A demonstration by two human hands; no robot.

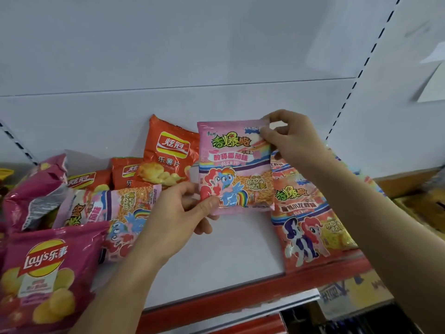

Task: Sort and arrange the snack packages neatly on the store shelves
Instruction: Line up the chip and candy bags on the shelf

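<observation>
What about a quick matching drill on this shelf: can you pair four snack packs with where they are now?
Things:
1. pink pony noodle pack with blue pony
2. orange pony noodle pack with white pony
3. upright orange crisp bag
4. magenta Lay's crisp bag

Places:
A. leaning on the back wall
B. front left of the shelf
C. held by both hands
D. flat on the shelf, right side

Pairs: 1-C, 2-D, 3-A, 4-B

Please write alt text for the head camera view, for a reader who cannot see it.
Both hands hold a pink snack packet upright above a white shelf: left hand at its lower corner, right hand pinching its top corner. Orange chip bags and pink Lay's bags lie left.
</observation>
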